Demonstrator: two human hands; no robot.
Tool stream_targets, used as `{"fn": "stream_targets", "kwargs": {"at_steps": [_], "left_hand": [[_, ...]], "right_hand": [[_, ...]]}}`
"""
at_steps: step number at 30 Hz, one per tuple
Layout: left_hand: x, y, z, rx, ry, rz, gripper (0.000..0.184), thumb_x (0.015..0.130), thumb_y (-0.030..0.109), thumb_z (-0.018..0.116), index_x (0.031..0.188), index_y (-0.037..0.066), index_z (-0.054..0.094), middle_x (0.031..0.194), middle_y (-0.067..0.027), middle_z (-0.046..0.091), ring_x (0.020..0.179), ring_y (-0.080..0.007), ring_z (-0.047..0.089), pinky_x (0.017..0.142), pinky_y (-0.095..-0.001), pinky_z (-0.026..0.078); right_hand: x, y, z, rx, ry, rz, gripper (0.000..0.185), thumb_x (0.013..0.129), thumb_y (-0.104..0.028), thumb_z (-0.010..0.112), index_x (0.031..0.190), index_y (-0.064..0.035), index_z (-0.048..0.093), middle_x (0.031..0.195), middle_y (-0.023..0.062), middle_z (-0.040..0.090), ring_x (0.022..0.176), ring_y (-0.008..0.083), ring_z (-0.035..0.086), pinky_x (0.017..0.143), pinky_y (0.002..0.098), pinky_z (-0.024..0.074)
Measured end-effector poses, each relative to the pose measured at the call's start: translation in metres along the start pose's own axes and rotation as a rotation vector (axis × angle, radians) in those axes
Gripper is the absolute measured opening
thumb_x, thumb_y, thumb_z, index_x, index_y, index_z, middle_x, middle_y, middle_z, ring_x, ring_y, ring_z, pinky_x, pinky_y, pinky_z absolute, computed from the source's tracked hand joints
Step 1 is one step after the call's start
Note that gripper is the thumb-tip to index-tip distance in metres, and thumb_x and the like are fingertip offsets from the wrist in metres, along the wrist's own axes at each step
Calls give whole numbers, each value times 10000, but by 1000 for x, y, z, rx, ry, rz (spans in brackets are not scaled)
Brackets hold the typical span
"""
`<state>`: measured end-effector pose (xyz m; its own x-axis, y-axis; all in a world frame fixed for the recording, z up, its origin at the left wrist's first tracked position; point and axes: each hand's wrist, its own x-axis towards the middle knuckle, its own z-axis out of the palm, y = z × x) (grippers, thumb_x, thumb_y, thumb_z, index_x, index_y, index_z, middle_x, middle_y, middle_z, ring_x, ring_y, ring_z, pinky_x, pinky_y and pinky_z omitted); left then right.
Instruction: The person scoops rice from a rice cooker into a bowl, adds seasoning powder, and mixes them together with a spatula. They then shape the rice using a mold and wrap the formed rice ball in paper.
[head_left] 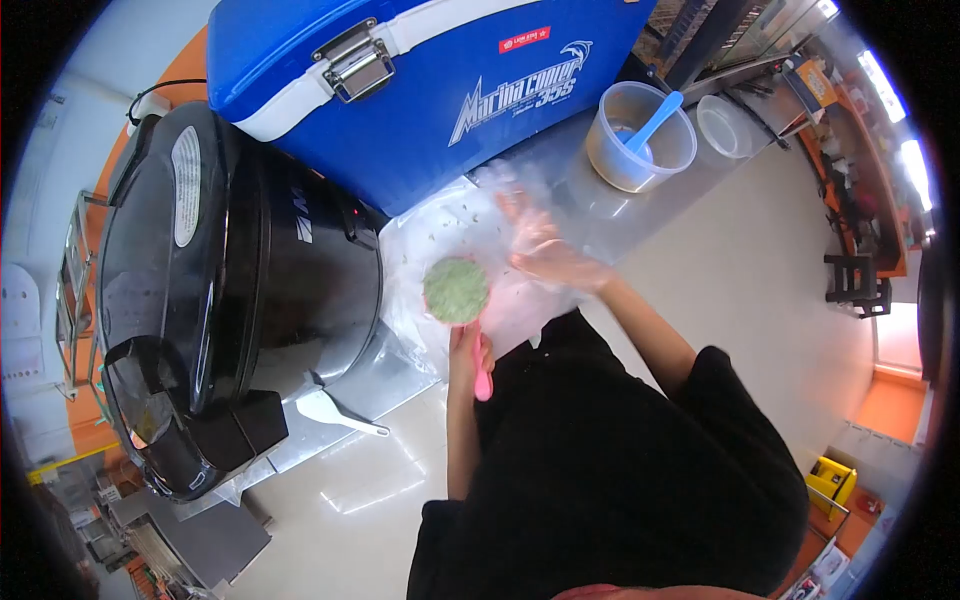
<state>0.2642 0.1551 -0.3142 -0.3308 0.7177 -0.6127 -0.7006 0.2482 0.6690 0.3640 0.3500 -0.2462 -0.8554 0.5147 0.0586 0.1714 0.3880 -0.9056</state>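
My left hand is closed round the handle of a pink scoop. The scoop's round bowl is full of a pale green, loose-looking food, whose kind I cannot make out. To its right, my right hand wears a clear plastic glove and is somewhat blurred. Its fingers look spread apart, and nothing shows in them. Beneath both hands lies a clear plastic sheet with small dark bits scattered on it.
A black rice cooker stands on the left, with a white rice paddle near its base. Behind the sheet is a blue cooler box. A clear tub with a blue-handled utensil sits at right, beside a clear lid.
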Motion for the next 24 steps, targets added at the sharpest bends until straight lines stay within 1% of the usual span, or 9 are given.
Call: {"fn": "stream_targets", "kwargs": {"at_steps": [4, 6, 13, 15, 17, 19, 22, 23, 24], "left_hand": [[-28, -2, -24, -40, 32, 59, 149, 891, 217, 425, 984, 102, 405, 520, -11, 398, 341, -85, 353, 293, -215, 293], [-35, 0, -33, -40, 47, 84, 149, 891, 215, 424, 974, 93, 406, 522, -12, 402, 341, -84, 357, 294, -212, 295], [-58, 8, -43, -46, 55, 146, 142, 893, 189, 386, 849, 58, 421, 495, -20, 396, 312, -95, 355, 292, -209, 288], [-69, 8, -44, -50, 73, 187, 162, 891, 182, 381, 800, 55, 423, 487, -24, 392, 308, -97, 351, 289, -210, 281], [-76, 9, -44, -72, 114, 205, 175, 887, 178, 386, 770, 54, 420, 485, -27, 392, 309, -99, 349, 287, -210, 275], [-79, 8, -46, -102, 143, 224, 173, 885, 174, 387, 765, 55, 419, 486, -30, 391, 309, -100, 345, 283, -210, 270], [-82, 1, -55, -140, 180, 246, 142, 886, 168, 386, 798, 61, 418, 491, -32, 390, 307, -101, 335, 274, -212, 266], [-84, -2, -60, -139, 191, 252, 131, 887, 168, 386, 812, 64, 417, 493, -32, 389, 306, -101, 331, 270, -213, 266], [-83, -5, -61, -138, 203, 257, 121, 888, 167, 385, 826, 68, 415, 495, -33, 388, 306, -101, 328, 267, -214, 265]], "right_hand": [[-34, -36, -53, -987, -358, 181, 748, 715, -375, 579, 1311, -41, 274, 1356, 283, 91, 1254, 398, 145, 1020, 435, 154], [-47, 13, -28, -999, -201, 152, 706, 706, -364, 599, 1298, -90, 328, 1372, 255, 87, 1266, 395, 116, 1018, 440, 156], [11, 84, 51, -553, 195, -353, 509, 681, -281, 632, 1162, -177, 501, 1360, 192, 220, 1201, 397, 267, 959, 504, 225], [45, 109, 82, 278, 113, -145, 402, 695, -217, 607, 1083, -141, 536, 1330, 164, 297, 1179, 362, 316, 960, 470, 242], [73, 97, 97, 231, -26, -99, 341, 696, -175, 595, 1029, -113, 553, 1288, 139, 368, 1152, 328, 356, 957, 441, 256], [94, 62, 90, -703, -178, -203, 323, 686, -155, 595, 1001, -95, 549, 1234, 116, 433, 1121, 296, 389, 950, 417, 266], [112, 112, 117, -285, 13, -654, 238, 728, -176, 540, 939, -66, 545, 1156, 117, 468, 1072, 277, 418, 940, 420, 268], [121, 130, 136, 258, -130, -313, 234, 742, -185, 521, 946, -73, 540, 1115, 105, 478, 1052, 264, 425, 933, 416, 273], [114, 133, 137, 314, -143, -315, 237, 748, -178, 510, 959, -74, 532, 1093, 101, 480, 1051, 254, 424, 926, 396, 284]]}}
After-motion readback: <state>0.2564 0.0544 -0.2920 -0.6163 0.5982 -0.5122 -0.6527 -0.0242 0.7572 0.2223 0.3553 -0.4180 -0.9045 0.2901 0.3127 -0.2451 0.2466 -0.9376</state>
